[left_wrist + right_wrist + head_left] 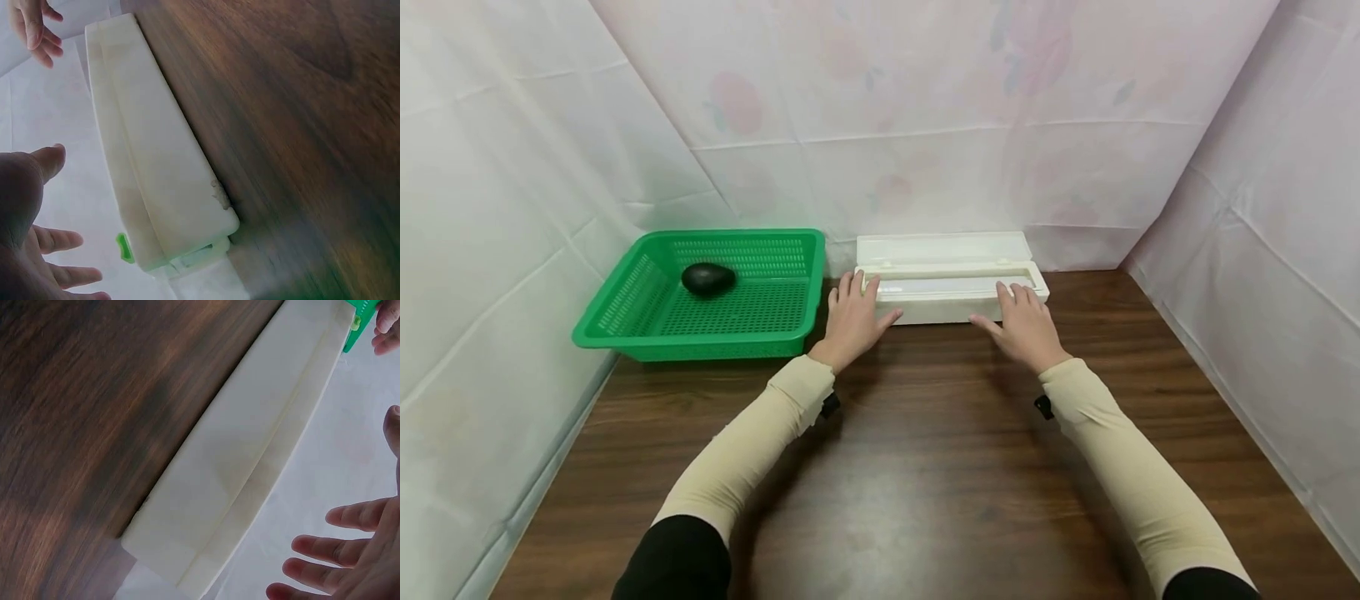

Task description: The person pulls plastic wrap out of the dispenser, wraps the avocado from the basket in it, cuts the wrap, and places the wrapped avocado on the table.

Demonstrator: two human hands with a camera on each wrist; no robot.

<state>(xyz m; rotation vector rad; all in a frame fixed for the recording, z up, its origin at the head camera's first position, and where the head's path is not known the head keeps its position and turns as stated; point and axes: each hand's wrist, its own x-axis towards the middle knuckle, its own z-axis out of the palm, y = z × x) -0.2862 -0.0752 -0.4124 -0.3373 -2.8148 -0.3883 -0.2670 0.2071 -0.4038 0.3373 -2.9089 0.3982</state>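
A long white cling film dispenser (934, 312) lies along the back of the table, its hinged lid (943, 247) raised against the backdrop. Inside the long opening a pale roll shows. At the dispenser's left end is my left hand (852, 321), fingers spread over the front corner and thumb pointing inward. My right hand (1025, 327) mirrors it near the right end. Both wrist views show the fingers loosely extended, curled round nothing. A green tab (125, 248) sticks out near one end of the dispenser in the left wrist view.
Left of the dispenser stands a green plastic basket (700, 350) with a dark, smooth, oval eggplant-like item (707, 279) in it. Pale floral cloth (887, 108) walls in the brown wooden table (925, 467) at the back and both sides.
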